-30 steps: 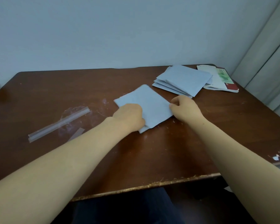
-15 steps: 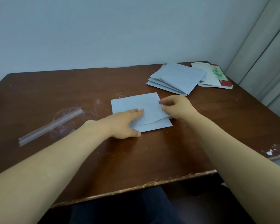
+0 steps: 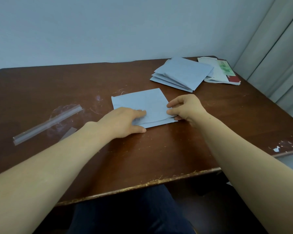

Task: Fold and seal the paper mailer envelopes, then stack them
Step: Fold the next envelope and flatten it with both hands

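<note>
While the envelope [image 3: 142, 103] is pressed under the straight-fingered left hand [image 3: 123, 120], its flap [image 3: 157, 114] is pinched by the right hand [image 3: 188, 107]; creasing is judged due.

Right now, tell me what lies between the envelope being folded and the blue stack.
Only a bare strip of table separates the envelope from the stack; the head view shows it.

Likely a plain room at home: scuffed brown wooden table [image 3: 159, 149] against a pale wall [image 3: 108, 31], curtain [image 3: 277, 56] alongside.

Bare left hand [image 3: 123, 120], bare right hand [image 3: 188, 107], bare forearms [image 3: 57, 159], navy trousers [image 3: 130, 215]
</note>
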Tool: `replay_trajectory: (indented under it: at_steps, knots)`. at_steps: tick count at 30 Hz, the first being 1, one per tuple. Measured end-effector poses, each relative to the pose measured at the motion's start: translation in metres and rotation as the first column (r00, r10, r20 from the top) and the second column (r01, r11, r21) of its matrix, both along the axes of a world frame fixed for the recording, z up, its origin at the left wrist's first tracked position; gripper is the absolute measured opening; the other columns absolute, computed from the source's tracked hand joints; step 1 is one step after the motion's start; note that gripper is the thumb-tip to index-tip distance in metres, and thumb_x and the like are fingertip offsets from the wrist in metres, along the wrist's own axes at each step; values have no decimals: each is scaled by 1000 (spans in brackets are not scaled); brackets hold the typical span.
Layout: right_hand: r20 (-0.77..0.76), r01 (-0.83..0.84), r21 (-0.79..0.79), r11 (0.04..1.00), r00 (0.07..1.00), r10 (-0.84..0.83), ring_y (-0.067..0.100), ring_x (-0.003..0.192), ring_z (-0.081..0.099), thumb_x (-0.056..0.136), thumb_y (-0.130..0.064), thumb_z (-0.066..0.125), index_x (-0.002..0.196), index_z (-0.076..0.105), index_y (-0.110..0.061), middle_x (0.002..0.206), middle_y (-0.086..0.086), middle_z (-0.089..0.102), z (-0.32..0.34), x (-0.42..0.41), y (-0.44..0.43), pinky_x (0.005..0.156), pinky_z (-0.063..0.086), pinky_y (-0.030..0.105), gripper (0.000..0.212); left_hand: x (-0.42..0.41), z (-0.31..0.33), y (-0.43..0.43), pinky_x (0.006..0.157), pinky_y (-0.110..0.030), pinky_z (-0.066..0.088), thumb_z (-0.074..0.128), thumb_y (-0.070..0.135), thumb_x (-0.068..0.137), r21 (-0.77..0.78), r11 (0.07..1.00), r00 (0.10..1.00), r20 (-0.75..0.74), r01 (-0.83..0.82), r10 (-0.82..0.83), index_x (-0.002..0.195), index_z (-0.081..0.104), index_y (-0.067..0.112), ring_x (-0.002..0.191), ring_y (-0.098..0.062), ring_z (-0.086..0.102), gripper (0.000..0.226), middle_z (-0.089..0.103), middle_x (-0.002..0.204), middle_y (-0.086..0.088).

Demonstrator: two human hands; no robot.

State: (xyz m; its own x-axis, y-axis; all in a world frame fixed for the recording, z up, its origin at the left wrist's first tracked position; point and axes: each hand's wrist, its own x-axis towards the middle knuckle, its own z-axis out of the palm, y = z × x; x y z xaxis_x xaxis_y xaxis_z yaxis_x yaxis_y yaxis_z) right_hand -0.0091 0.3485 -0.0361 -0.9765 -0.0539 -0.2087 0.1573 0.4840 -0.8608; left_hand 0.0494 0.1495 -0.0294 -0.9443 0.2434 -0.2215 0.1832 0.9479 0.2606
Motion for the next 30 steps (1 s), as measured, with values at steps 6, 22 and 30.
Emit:
replay_trajectory:
  at_steps: [6, 22, 30]
  knots:
    - [2, 3, -15, 1000, 1000, -3, 24, 89, 65, 77, 4, 71, 83, 69, -12, 100, 10, 64, -1, 1, 2, 63, 55, 21, 18, 1, 2, 1, 109, -33, 29, 53, 47, 89, -20, 999, 1000, -14, 25, -25, 143, 35, 31, 138, -15, 33, 59, 30, 151, 15]
    - [-345, -40, 317, 948, 926, 154, 6, 66, 51, 92, -4, 46, 114, 66, -20, 113, -1, 59, 15, -8, -20, 55, 42, 19, 34, 0, 2, 2, 107, -32, 32, 54, 43, 90, -15, 999, 999, 0, 52, -52, 134, 49, 31, 134, -16, 39, 46, 33, 150, 12]
    - [-143, -414, 598, 686, 787, 600, 20, 147, 6, 102, -17, 30, 150, 18, -15, 159, 5, 12, 0, -33, -60, 116, 7, 30, 49, 1, 2, 2, 104, -30, 33, 54, 43, 90, -32, 998, 998, -20, 60, -61, 133, 51, 28, 133, -16, 40, 46, 34, 150, 9]
